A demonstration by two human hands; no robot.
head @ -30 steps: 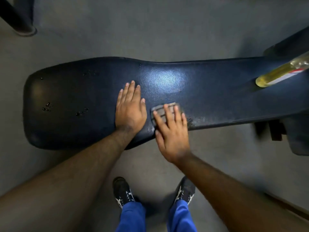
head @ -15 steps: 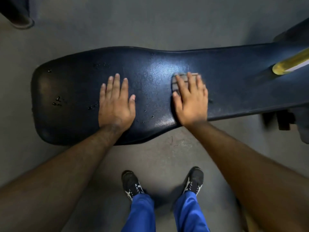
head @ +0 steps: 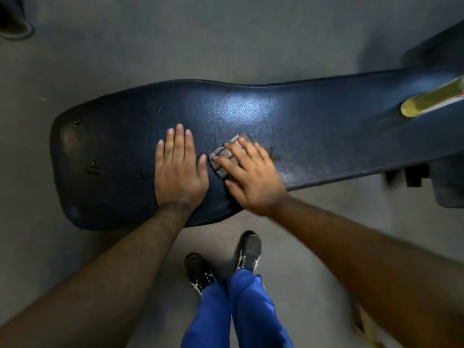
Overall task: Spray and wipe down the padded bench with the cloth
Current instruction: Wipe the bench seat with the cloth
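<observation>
The padded bench (head: 313,126) stretches across the floor, dark blue, with a glossy patch near its middle. The left hand (head: 179,169) lies flat on the pad, palm down, fingers straight and close together, gripping nothing. At its three o'clock, almost touching its thumb, the right hand (head: 251,175) presses the cloth (head: 222,159) flat against the pad with spread fingers; the grey checked fabric peeks out at the fingertips. Far toward two o'clock a yellow spray bottle (head: 431,101) stands on the bench, well apart from both hands. Small dark flecks dot the pad toward nine o'clock.
</observation>
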